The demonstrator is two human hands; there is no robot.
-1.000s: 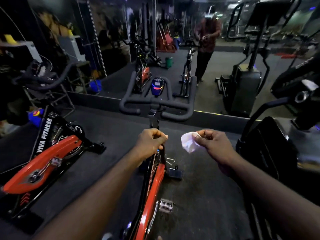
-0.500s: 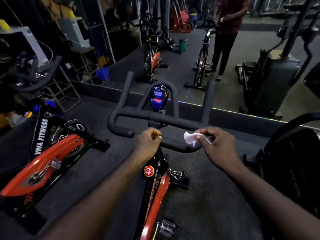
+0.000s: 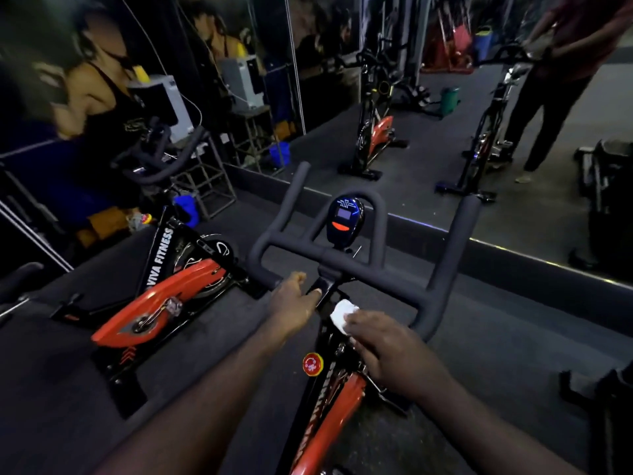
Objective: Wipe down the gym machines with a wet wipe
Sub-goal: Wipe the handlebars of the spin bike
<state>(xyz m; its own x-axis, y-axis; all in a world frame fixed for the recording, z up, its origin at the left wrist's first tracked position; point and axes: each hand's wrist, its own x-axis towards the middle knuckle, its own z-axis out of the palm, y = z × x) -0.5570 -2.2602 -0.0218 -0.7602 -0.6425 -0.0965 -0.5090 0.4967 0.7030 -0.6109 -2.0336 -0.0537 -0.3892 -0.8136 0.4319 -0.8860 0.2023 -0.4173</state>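
Mirror wall (image 3: 428, 132) spans the room beyond both hands. Under them stands a red and black spin bike (image 3: 329, 416), and a second spin bike (image 3: 161, 303) marked VIVA FITNESS sits off to the left of the left hand. The dark handlebar (image 3: 376, 269) rises just ahead of the knuckles, its console (image 3: 343, 217) further forward. The left hand (image 3: 294, 303) curls around the handlebar beside the stem. The right hand (image 3: 387, 347), fingers bent, presses a white wet wipe (image 3: 340, 313) against the stem, just right of the left hand. A red knob (image 3: 312, 364) sits between the wrists.
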